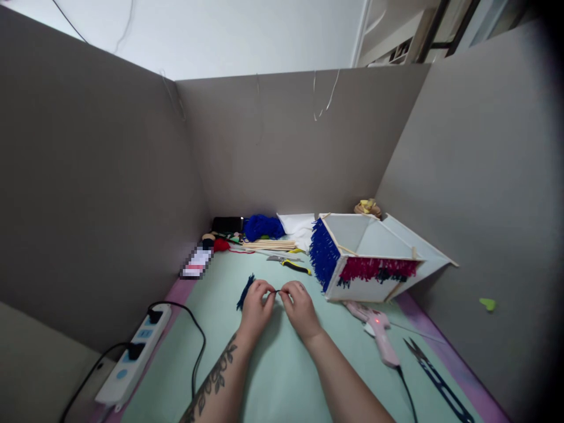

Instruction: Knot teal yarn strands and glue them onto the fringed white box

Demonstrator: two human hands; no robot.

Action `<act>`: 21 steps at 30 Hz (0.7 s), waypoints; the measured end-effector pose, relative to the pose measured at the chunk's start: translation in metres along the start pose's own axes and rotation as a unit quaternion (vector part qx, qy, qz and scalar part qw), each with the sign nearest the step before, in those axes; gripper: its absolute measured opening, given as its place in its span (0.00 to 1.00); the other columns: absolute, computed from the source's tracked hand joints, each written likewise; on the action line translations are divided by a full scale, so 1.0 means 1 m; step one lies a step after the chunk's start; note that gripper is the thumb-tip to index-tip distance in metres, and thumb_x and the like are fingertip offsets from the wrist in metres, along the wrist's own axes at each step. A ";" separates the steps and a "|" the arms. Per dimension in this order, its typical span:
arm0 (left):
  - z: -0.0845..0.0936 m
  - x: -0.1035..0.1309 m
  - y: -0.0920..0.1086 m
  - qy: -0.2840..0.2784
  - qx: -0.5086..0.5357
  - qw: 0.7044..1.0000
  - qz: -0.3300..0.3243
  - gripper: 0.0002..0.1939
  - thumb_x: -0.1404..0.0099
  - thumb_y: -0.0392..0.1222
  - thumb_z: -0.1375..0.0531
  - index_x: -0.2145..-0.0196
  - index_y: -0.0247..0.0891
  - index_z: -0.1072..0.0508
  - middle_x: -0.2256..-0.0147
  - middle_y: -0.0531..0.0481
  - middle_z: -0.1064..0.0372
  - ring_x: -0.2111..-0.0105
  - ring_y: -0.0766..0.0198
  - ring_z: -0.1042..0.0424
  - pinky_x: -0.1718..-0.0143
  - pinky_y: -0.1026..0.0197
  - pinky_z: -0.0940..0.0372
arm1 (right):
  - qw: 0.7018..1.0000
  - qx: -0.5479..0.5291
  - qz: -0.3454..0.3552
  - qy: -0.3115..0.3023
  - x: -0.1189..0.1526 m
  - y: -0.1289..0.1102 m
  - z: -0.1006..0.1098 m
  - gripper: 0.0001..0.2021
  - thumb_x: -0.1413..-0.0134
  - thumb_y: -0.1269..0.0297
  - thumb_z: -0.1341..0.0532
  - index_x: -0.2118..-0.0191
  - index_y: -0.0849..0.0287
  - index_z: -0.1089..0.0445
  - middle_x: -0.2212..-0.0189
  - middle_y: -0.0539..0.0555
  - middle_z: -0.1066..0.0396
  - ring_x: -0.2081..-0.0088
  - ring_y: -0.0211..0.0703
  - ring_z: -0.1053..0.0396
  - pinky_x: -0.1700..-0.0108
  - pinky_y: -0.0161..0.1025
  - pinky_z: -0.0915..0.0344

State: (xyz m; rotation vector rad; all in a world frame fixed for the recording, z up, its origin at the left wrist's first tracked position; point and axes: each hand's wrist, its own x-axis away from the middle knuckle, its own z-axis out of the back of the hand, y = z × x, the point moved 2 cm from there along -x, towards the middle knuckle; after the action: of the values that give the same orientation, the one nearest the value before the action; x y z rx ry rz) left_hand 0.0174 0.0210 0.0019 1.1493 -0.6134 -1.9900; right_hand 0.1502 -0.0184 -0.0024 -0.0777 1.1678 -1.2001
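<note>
My left hand and my right hand meet over the middle of the pale green table cover. Between their pinched fingertips is a short dark strand. A bundle of dark blue yarn lies just left of my left hand, partly hidden by it. To the right stands a white panelled frame with wooden edges, blue yarn fringe on one side and dark red fringe on another. In front of it lies a pink glue gun with a red light on.
Long dark tweezers or scissors lie at the right. Pliers, wooden sticks and blue yarn are at the back. A power strip, its black cable and a phone line the left. Grey partitions surround the table.
</note>
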 end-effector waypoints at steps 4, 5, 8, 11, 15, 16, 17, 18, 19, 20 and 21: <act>-0.003 0.003 0.006 -0.009 -0.007 1.000 -0.005 0.04 0.40 0.35 0.46 0.72 0.38 0.33 0.71 0.52 0.36 0.69 0.65 0.36 0.66 0.62 0.39 | 0.998 0.051 -0.006 0.025 0.002 0.001 -0.004 0.05 0.43 0.71 0.47 0.69 0.57 0.39 0.72 0.52 0.37 0.66 0.44 0.39 0.62 0.41 0.40; -0.003 0.004 0.007 -0.006 -0.007 1.000 -0.003 0.04 0.40 0.35 0.46 0.73 0.38 0.34 0.73 0.52 0.37 0.70 0.65 0.36 0.67 0.63 0.40 | 0.998 0.064 -0.006 0.028 0.003 0.001 -0.005 0.05 0.43 0.71 0.48 0.69 0.57 0.40 0.72 0.52 0.37 0.66 0.44 0.39 0.62 0.41 0.40; -0.004 0.005 0.009 0.015 -0.002 1.000 0.014 0.05 0.41 0.35 0.46 0.75 0.37 0.35 0.75 0.53 0.38 0.72 0.67 0.37 0.69 0.64 0.41 | 0.995 0.089 0.003 0.044 0.006 -0.001 -0.009 0.05 0.42 0.71 0.48 0.69 0.57 0.40 0.72 0.53 0.37 0.66 0.44 0.39 0.63 0.41 0.40; -0.003 0.007 0.006 0.046 0.008 0.998 0.037 0.05 0.41 0.36 0.45 0.75 0.37 0.34 0.75 0.54 0.37 0.74 0.68 0.38 0.70 0.65 0.41 | 0.994 0.087 0.015 0.060 0.007 -0.003 -0.010 0.06 0.42 0.71 0.48 0.70 0.56 0.41 0.73 0.52 0.37 0.67 0.43 0.39 0.63 0.40 0.39; -0.001 0.008 0.004 0.062 0.008 0.998 0.033 0.05 0.40 0.37 0.44 0.74 0.37 0.33 0.75 0.54 0.37 0.74 0.68 0.38 0.70 0.65 0.41 | 0.994 0.078 0.026 0.066 0.007 -0.005 -0.010 0.07 0.41 0.70 0.47 0.71 0.56 0.41 0.75 0.51 0.37 0.69 0.42 0.38 0.65 0.39 0.39; 0.000 0.009 0.005 0.063 0.006 0.998 0.025 0.05 0.40 0.37 0.44 0.74 0.37 0.33 0.75 0.54 0.37 0.74 0.68 0.38 0.70 0.65 0.41 | 0.994 0.077 0.029 0.066 0.007 -0.005 -0.010 0.07 0.41 0.70 0.46 0.71 0.56 0.40 0.75 0.51 0.37 0.69 0.42 0.38 0.65 0.39 0.39; 0.000 0.009 0.006 0.063 0.005 0.998 0.015 0.05 0.40 0.37 0.44 0.73 0.37 0.33 0.75 0.54 0.36 0.74 0.68 0.37 0.70 0.65 0.40 | 0.994 0.077 0.030 0.067 0.007 -0.005 -0.010 0.06 0.41 0.70 0.46 0.71 0.56 0.40 0.75 0.51 0.37 0.69 0.42 0.38 0.65 0.39 0.39; 0.000 0.009 0.008 0.059 0.005 0.998 0.005 0.05 0.40 0.37 0.44 0.73 0.37 0.32 0.75 0.53 0.36 0.73 0.68 0.37 0.69 0.65 0.40 | 0.994 0.078 0.030 0.071 0.008 -0.005 -0.010 0.06 0.42 0.70 0.46 0.71 0.56 0.40 0.75 0.51 0.36 0.69 0.42 0.38 0.65 0.38 0.39; 0.000 0.009 0.010 0.052 0.006 0.999 -0.005 0.05 0.40 0.37 0.44 0.72 0.37 0.32 0.74 0.53 0.36 0.73 0.68 0.37 0.69 0.65 0.40 | 0.993 0.080 0.027 0.077 0.008 -0.005 -0.009 0.06 0.42 0.70 0.46 0.71 0.56 0.40 0.75 0.51 0.36 0.69 0.42 0.38 0.65 0.38 0.39; 0.000 0.009 0.012 0.044 0.009 0.999 -0.012 0.05 0.39 0.37 0.45 0.72 0.37 0.31 0.74 0.53 0.35 0.73 0.68 0.37 0.69 0.65 0.40 | 0.993 0.082 0.023 0.084 0.008 -0.004 -0.009 0.06 0.42 0.70 0.46 0.71 0.56 0.40 0.75 0.51 0.37 0.69 0.42 0.38 0.66 0.38 0.39; 0.000 0.008 0.014 0.036 0.014 0.999 -0.014 0.05 0.39 0.37 0.45 0.72 0.37 0.31 0.74 0.52 0.35 0.73 0.68 0.36 0.69 0.65 0.40 | 0.992 0.082 0.020 0.091 0.008 -0.004 -0.009 0.07 0.42 0.70 0.46 0.71 0.56 0.40 0.75 0.51 0.37 0.69 0.42 0.38 0.66 0.38 0.39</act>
State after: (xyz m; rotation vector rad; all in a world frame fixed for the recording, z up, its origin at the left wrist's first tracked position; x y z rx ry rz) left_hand 0.0197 0.0058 0.0074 1.2484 -0.5930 -1.9595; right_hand 0.1402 -0.0221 -0.0093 0.1822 1.2173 -1.2826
